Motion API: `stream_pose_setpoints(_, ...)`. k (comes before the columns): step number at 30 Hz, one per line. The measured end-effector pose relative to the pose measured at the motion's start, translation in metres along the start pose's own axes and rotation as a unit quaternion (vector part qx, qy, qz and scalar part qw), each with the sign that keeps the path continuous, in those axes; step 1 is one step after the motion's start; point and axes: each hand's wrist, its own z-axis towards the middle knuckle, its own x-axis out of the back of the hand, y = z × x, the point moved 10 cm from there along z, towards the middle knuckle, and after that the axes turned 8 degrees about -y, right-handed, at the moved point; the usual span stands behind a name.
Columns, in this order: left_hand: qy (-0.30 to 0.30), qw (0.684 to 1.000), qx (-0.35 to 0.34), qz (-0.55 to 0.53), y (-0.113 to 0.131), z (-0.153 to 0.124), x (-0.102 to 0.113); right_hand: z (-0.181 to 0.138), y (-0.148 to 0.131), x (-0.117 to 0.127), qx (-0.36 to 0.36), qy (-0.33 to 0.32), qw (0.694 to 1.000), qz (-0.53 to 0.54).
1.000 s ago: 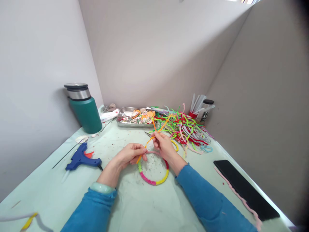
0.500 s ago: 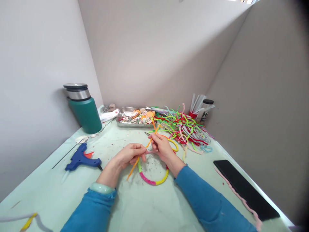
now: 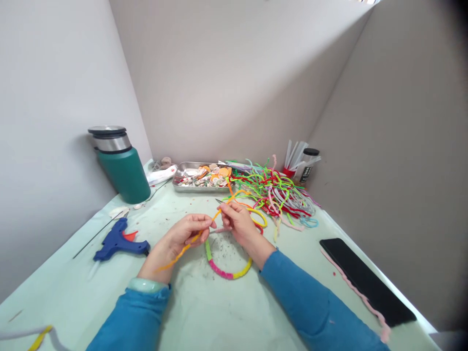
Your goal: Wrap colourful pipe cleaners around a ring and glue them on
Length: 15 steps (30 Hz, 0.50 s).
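An orange pipe cleaner (image 3: 181,252) runs between my hands. My left hand (image 3: 188,231) is closed, pinching it; one end trails back over the wrist. My right hand (image 3: 239,224) pinches the same strand higher up, beyond which it extends toward the tray. Just below my hands lies a fuzzy ring (image 3: 223,275) with green, pink and yellow sections; its upper part is partly hidden. A dark pointed tip (image 3: 218,201) pokes out past the right fingers, and a yellow loop (image 3: 261,217) shows behind that hand. Whether these belong to one tool I cannot tell.
A metal tray (image 3: 203,189) of small decorated pieces stands at the back beside a heap of coloured pipe cleaners (image 3: 274,195). Left are a green bottle (image 3: 124,173) and a blue glue gun (image 3: 119,241). A black flat slab (image 3: 365,278) lies right, near a black-lidded jar (image 3: 309,163).
The orange pipe cleaner's near end has swung from hanging beside the ring to lying back over my left wrist. The whole view has shifted slightly.
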Motion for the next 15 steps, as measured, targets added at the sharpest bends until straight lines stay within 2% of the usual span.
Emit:
stream_pose_setpoints(4, -0.019, 0.999, 0.028, -0.014, -0.011, 0.003, -0.001, -0.001, 0.002, 0.007, 0.001, 0.043, 0.997, -0.066)
stream_pose_setpoints(9, -0.004, 0.998, 0.060, -0.006, -0.021, 0.004, 0.001, 0.003, -0.001, 0.010, 0.015, 0.023, 0.999, -0.045)
stream_pose_setpoints(12, 0.008, 0.999, 0.047, 0.019, -0.016, 0.005, -0.001, 0.003, 0.002, 0.009, 0.006, 0.015, 0.999, -0.038)
stream_pose_setpoints(15, 0.031, 0.999, 0.007, 0.030, -0.008, 0.006, 0.000, 0.001, 0.005, -0.002, 0.001, -0.015, 0.999, -0.032)
